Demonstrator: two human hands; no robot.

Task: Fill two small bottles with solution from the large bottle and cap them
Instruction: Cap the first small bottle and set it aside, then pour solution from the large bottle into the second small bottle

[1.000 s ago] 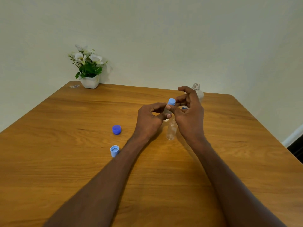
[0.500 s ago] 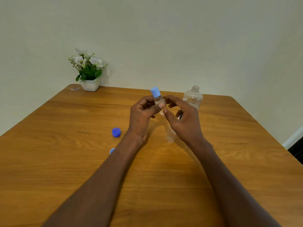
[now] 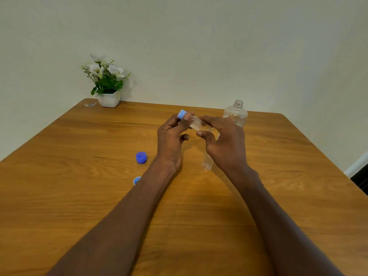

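I see my left hand (image 3: pixel 171 140) pinching the light-blue cap (image 3: pixel 182 114) of the tilted small bottle (image 3: pixel 196 122), right hand (image 3: pixel 225 142) gripping its body. A loose cap could leak onto the table (image 3: pixel 59 196) below.

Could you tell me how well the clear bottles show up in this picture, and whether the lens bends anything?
Head view: soft, even light; the large bottle reads clearly against the wall, the small bottle between both hands looks faint and slightly blurred; the table edges splay from wide-angle distortion.
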